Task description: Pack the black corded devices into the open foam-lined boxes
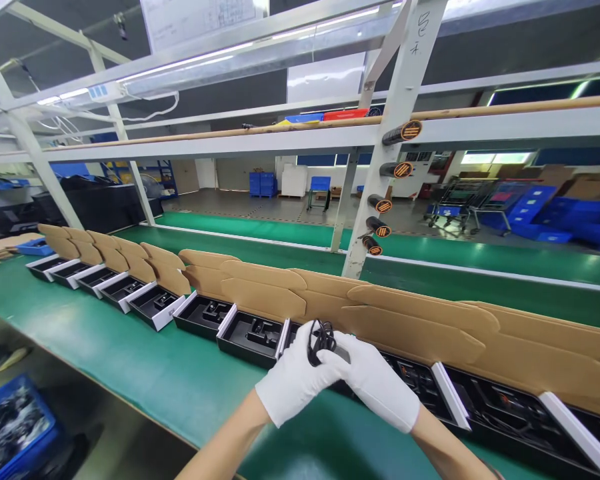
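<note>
Gloved left hand (pixel 295 380) and right hand (pixel 375 383) clenched black cord (pixel 321 341) snug, close above green table (pixel 180 373), near open box (pixel 250 339).

White gloves (pixel 293 380), black cable (pixel 321 341), lower centre;
green bench (pixel 130 353); tan carton flaps (pixel 415 327); black trays (pixel 250 337); blue crate (pixel 15 427), lower left.

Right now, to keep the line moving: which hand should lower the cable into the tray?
Probably your right hand: it lies over the black tray, its fingers on the cable. Your left hand sits further out, over the green bench.
</note>
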A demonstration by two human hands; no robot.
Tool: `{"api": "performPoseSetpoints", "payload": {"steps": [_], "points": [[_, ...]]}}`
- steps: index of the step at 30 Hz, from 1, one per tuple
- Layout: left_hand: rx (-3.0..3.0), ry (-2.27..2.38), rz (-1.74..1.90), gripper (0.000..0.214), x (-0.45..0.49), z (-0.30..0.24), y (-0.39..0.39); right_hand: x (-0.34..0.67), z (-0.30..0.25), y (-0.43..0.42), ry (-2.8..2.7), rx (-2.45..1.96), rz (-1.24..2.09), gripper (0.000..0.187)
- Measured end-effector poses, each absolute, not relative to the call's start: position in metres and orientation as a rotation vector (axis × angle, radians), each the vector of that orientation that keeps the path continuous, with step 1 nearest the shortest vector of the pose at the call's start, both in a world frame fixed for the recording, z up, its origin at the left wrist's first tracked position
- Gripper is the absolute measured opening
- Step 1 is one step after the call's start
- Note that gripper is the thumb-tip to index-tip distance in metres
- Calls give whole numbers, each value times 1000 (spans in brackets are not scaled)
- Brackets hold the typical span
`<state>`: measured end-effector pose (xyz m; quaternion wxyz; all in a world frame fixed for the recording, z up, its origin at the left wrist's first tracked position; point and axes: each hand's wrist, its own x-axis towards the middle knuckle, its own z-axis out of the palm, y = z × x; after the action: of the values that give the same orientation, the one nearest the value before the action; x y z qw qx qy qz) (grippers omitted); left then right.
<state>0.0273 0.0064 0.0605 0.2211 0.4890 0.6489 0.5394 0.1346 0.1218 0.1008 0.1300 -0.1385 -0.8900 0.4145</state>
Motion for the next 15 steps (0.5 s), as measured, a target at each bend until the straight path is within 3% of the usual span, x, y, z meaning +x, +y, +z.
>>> {"api": "performPoseSetpoints", "payload": {"steps": [4, 7, 9, 15], "points": [[1516, 1770, 1105, 46, 19, 68, 20, 131, 86, 134, -2470, -598, 1110, 23], [1644, 1887, 856, 39, 4, 73, 32, 132, 78, 147, -2302, -646, 982, 53], [1714, 1924, 720, 39, -5, 77, 40, 136, 80, 157, -2326, -579, 888, 60], [1881, 1962, 349, 44, -17, 74, 68, 145, 85, 182, -2854, -497, 625, 18]]}}
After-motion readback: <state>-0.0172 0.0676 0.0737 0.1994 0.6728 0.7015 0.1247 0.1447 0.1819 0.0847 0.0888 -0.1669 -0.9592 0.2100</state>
